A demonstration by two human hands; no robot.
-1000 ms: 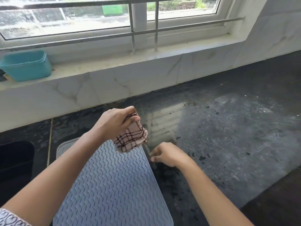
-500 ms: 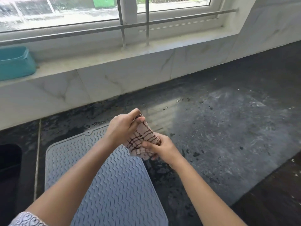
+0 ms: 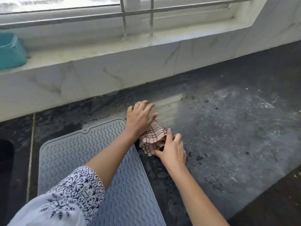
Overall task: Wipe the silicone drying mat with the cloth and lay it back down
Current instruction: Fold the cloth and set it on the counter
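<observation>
The grey silicone drying mat, with its wavy ridged top, lies flat on the dark stone counter; my left forearm crosses over it. The folded pink checked cloth rests on the counter just past the mat's far right corner. My left hand lies over the cloth's far end, fingers spread and blurred. My right hand cups the cloth's near right side, thumb along its lower edge and forefinger up its right edge.
A white marble upstand and window sill with metal bars run along the back. A teal plastic tub stands on the sill at far left. A dark sink opening lies left of the mat. Wet smears and specks mark the counter to the right.
Both hands carried the cloth from above the mat's corner down to the counter on its right. My left hand's fingers have spread apart; my right hand now holds the cloth's side.
</observation>
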